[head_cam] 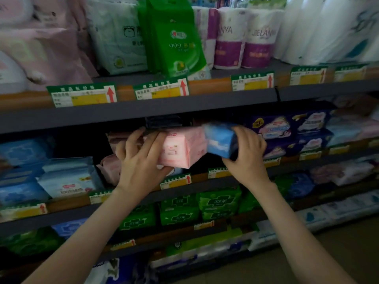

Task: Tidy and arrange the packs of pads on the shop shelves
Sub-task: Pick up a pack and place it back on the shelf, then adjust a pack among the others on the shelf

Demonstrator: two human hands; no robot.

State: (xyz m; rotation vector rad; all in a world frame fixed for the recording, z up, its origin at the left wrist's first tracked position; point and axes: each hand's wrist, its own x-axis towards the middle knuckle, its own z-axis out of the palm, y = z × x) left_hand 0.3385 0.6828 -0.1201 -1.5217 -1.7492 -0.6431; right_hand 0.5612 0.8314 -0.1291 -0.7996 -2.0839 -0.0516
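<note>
Dim grey shelves (pixel 143 111) carry crowded pad packs (pixel 219 201).

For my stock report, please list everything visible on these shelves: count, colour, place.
pink pack: one, pink, middle shelf
blue pack: one, blue, middle shelf
other pink packs: few, pink, middle shelf centre
light blue packs: several, light blue, middle shelf left
navy packs: several, dark blue, middle shelf right
green packs: several, green, lower shelf
green bags: several, green, top shelf
paper rolls: several, white and purple, top shelf right
price tags: many, green and yellow, shelf edges
left hand: one, grips pink pack
right hand: one, grips blue pack
</note>
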